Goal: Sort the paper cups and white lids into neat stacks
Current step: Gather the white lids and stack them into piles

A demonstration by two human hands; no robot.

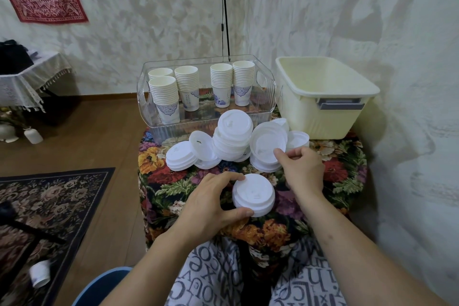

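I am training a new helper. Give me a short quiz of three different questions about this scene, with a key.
1. True or false: the cream bin holds the cup stacks.
2. Which hand grips the small lid stack nearest the person?
3. The right hand pinches: A) a cup B) a lid from the pile C) the tablecloth.

Key: 1. False; they stand in the clear bin. 2. The left hand. 3. B.

Five cup stacks (pixel 201 87), two bins (pixel 323 97)

Mottled beige wall (pixel 149 20); wood floor (pixel 104 136) w/ floral rug (pixel 49 201)
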